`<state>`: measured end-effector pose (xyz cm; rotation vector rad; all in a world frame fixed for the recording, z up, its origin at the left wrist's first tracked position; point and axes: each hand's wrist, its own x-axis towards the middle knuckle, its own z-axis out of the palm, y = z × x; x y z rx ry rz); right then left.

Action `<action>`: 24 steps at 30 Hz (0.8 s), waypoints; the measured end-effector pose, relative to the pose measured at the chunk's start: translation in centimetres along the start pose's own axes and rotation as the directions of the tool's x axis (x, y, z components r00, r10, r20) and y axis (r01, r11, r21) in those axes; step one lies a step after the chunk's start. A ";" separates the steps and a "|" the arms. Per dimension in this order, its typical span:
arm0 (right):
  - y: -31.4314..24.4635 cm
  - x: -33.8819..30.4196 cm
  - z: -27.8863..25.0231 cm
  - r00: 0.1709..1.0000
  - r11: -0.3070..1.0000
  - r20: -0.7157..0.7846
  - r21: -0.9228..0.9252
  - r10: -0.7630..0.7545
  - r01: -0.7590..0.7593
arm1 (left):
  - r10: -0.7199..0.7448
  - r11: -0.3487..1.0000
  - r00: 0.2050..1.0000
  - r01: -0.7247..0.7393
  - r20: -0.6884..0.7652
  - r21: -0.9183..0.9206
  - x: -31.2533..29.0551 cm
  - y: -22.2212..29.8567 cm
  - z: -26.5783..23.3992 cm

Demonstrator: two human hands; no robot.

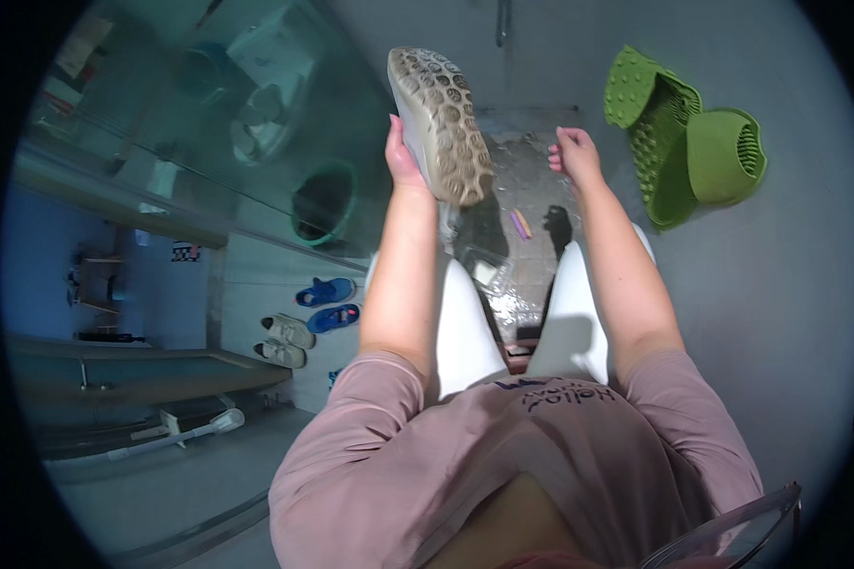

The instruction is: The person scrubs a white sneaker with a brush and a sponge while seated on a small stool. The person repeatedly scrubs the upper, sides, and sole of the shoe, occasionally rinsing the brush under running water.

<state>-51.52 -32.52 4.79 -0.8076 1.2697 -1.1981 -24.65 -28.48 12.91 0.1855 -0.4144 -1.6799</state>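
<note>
A shoe (443, 123) with a studded, dirt-stained beige sole is raised in front of me, its sole turned to the right and toward me. My left hand (404, 161) grips it from the left side; most of the fingers are hidden behind the shoe. To the right, my right hand (576, 156) hangs in the air with its fingers curled in and nothing visible in them. Below and between my hands, a small purple and yellow item (521, 224) lies on the wet floor (517, 180). A small white block (485, 273) rests nearer my legs.
Green studded bath slippers (669, 142) are against the grey wall at right. Beyond the glass panel (351, 57) at left stand a dark green-rimmed tub (326, 204) and a toilet (264, 119). Blue shoes (330, 305) and pale shoes (285, 341) sit on the left floor tiles.
</note>
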 end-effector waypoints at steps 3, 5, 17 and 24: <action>0.4 0.8 -1.0 0.997 0.999 -0.070 0.015 -0.044 0.046 | 0.002 0.994 0.971 0.024 -0.237 0.105 2.4 -0.7 -4.0; 0.3 1.4 -1.6 0.991 0.999 -0.133 0.039 0.032 -0.027 | -0.026 0.993 0.943 0.064 -0.333 0.103 4.0 -1.8 -7.8; 4.2 5.8 -0.4 0.980 0.972 -0.195 -0.223 0.028 -0.072 | -0.202 0.830 0.623 0.518 -0.756 0.205 10.6 -8.3 -34.1; 4.2 9.2 0.1 0.962 0.911 -0.266 -0.380 0.057 -0.159 | -0.269 0.251 0.512 0.855 -0.816 0.454 9.7 -13.3 -44.0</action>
